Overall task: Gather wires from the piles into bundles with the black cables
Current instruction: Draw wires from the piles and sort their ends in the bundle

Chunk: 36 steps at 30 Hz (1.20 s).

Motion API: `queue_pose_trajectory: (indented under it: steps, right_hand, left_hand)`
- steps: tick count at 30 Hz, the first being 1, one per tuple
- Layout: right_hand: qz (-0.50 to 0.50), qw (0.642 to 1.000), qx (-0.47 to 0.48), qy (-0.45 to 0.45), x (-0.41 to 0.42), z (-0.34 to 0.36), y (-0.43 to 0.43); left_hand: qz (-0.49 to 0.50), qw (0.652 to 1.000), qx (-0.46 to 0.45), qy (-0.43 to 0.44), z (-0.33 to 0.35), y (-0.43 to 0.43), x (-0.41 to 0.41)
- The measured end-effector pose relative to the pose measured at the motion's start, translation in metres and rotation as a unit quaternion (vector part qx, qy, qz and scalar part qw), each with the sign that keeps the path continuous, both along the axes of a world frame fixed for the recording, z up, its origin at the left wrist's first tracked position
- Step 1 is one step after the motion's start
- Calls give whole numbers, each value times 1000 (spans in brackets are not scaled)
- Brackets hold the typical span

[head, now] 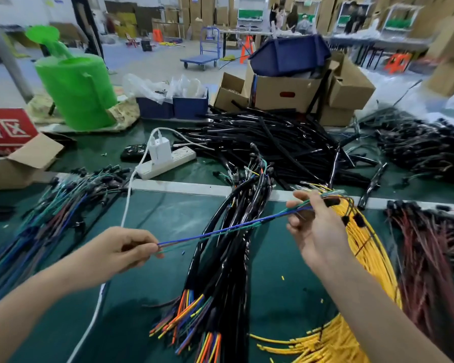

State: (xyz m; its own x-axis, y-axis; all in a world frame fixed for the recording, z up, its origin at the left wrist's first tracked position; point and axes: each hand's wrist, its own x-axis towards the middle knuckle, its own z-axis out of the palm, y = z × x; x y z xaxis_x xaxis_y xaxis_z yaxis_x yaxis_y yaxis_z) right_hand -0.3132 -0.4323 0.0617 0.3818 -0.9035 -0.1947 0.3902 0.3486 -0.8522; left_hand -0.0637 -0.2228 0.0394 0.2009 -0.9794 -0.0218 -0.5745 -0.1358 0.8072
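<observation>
A person at a green worktop (155, 310) appears to be partway through collecting loose wires for one bundle. A few thin blue and green wires (233, 227) stretch between both hands across the centre of the frame, above a heap of black cables (228, 258). The left hand (123, 251), lower left, pinches one end between thumb and curled fingers. The right hand (315, 226), centre right, grips the other end beside the yellow wire pile (364, 247). The likely next move is to pick a yellow wire, then lay the set against a black cable.
</observation>
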Motion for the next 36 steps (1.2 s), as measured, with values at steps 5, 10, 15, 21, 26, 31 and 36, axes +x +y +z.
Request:
queue_pose_trajectory:
  steps: [5,10,15,21,26,31,36]
  right_hand:
    - [-33,998,-45,-14,-1,23,-31]
    - [18,995,-83,53,7,43,-42]
    - [240,963,-103,69,35,75,-46]
    - [261,851,-261,373,55,83,-82]
    - [162,589,-332,719,-8,-4,-114]
    - [71,547,-351,757,-41,-36,-118]
    - [39,499,-400,768,-43,-44,-117]
  left_hand:
    - [34,997,-3,-74,-1,24,20]
    - [39,993,-44,-103,-2,40,20]
    - [66,995,-54,60,8,22,-1]
    - [74,992,59,83,-4,-6,-36]
    - [68,986,140,65,-23,-2,-54]
    - [135,988,64,-27,-25,-5,-60]
    - [214,976,12,-23,-22,-33,-86]
